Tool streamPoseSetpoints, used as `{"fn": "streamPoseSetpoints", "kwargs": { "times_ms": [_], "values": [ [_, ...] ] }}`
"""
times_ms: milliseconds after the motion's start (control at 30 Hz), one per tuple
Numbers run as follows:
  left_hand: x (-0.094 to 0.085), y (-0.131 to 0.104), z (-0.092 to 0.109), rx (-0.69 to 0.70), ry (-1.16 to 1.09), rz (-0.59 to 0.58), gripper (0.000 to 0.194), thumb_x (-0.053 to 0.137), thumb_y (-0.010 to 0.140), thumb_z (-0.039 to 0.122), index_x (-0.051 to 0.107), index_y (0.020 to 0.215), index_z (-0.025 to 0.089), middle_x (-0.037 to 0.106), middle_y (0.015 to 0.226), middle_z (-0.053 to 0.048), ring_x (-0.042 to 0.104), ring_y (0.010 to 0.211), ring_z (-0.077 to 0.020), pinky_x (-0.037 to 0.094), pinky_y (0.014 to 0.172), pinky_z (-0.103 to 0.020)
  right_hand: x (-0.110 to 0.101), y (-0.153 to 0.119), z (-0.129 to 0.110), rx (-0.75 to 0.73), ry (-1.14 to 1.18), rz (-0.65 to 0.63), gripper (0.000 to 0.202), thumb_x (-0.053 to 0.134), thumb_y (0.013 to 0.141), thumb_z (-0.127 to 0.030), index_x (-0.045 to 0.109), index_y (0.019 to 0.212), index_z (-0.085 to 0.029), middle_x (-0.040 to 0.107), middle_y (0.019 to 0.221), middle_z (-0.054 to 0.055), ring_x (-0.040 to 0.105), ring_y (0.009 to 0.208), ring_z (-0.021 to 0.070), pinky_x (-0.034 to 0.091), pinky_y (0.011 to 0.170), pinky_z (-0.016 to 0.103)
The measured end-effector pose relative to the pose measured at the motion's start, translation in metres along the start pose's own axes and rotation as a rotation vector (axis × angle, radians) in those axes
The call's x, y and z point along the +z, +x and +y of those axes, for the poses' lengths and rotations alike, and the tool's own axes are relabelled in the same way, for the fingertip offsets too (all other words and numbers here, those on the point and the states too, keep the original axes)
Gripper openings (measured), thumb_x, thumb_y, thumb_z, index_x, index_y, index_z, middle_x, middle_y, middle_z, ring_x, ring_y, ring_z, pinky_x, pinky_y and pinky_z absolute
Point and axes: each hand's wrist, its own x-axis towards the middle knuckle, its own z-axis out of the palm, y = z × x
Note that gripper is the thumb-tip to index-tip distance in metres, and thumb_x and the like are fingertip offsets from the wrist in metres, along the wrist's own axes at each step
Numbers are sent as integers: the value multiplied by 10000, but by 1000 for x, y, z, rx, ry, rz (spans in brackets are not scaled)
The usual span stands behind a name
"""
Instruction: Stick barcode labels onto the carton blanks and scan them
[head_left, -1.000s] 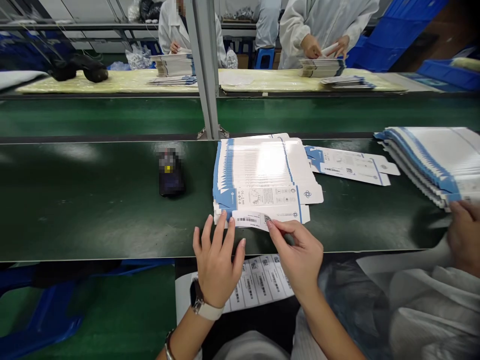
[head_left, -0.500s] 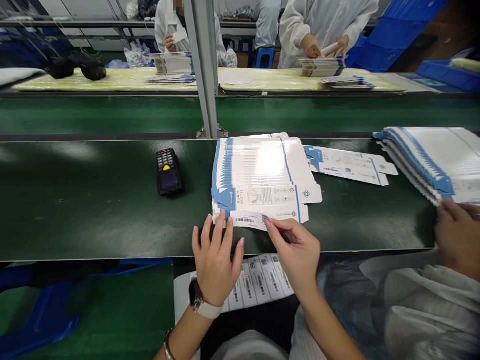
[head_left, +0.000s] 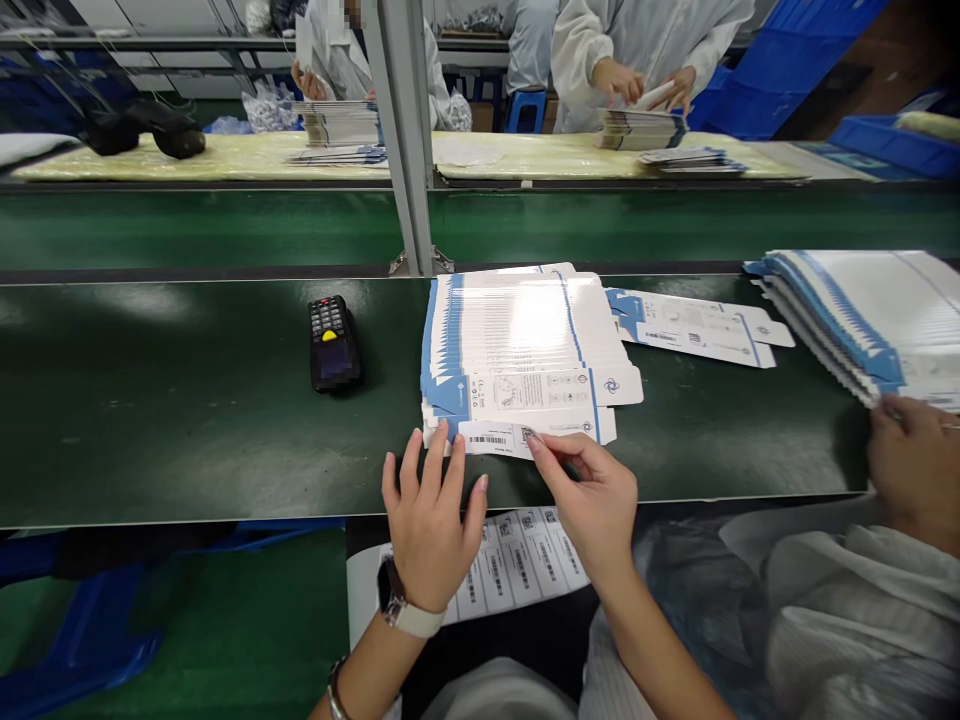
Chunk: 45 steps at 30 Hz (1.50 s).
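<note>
My right hand point(head_left: 589, 500) pinches the right end of a white barcode label point(head_left: 491, 438) between thumb and forefinger. The label lies along the near edge of the front carton in a fanned stack of flat white-and-blue cartons point(head_left: 510, 320). With fingers spread, my left hand point(head_left: 435, 510) rests at the stack's lower left corner, its fingertips by the label's left end. Below the table edge, partly hidden by my hands, a sheet of barcode labels point(head_left: 517, 565) lies on my lap.
A handheld scanner point(head_left: 335, 345) lies left of the stack on the green table point(head_left: 187, 400). To the right are a loose flat carton point(head_left: 697, 328) and another carton stack point(head_left: 892, 310), touched by a neighbour's hand point(head_left: 911, 465). A metal post point(head_left: 409, 150) rises behind; co-workers handle cartons beyond.
My hands and the label have hardly moved; the view has shifted slightly. Across the line, a co-worker at the left has raised a white piece, and another's hand has shifted over the cartons.
</note>
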Motion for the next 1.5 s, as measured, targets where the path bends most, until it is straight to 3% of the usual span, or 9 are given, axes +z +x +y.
{"fn": "streamPoseSetpoints", "kwargs": {
  "times_ms": [667,1033,1167,1267,1500],
  "values": [
    [-4,3,-2,55,82,-95,475,431,856,368,429,1288,170,394,1377,-24,341,1265,-290,253,1022,-529,-2,9,10,74,-65,-6,91,647,745,-286,665,772,-201,656,707,3,586,646,131,480,593,249],
    [-6,11,5,3,113,-178,611,365,838,537,380,1322,166,445,1342,-99,401,1185,-342,155,993,-646,-2,13,9,104,-77,-33,135,621,762,-327,650,764,-195,665,711,13,609,663,144,500,618,260],
    [-1,14,11,14,95,-155,708,340,825,578,301,1357,113,349,1399,-142,265,1292,-354,75,1023,-644,-3,14,9,84,-96,-42,160,601,770,-342,646,764,-189,666,703,22,613,653,155,507,612,275],
    [4,16,11,48,75,-153,776,323,818,601,204,1384,85,231,1444,-152,181,1335,-336,89,1042,-617,-3,15,9,75,-99,-49,172,592,774,-350,641,765,-186,667,702,24,616,650,158,510,612,280],
    [8,21,9,111,89,-211,809,294,808,632,147,1391,92,186,1453,-133,189,1341,-311,147,1043,-607,-3,15,10,70,-90,-38,177,586,778,-359,638,777,-190,675,723,25,624,667,162,516,631,288]
  ]
}}
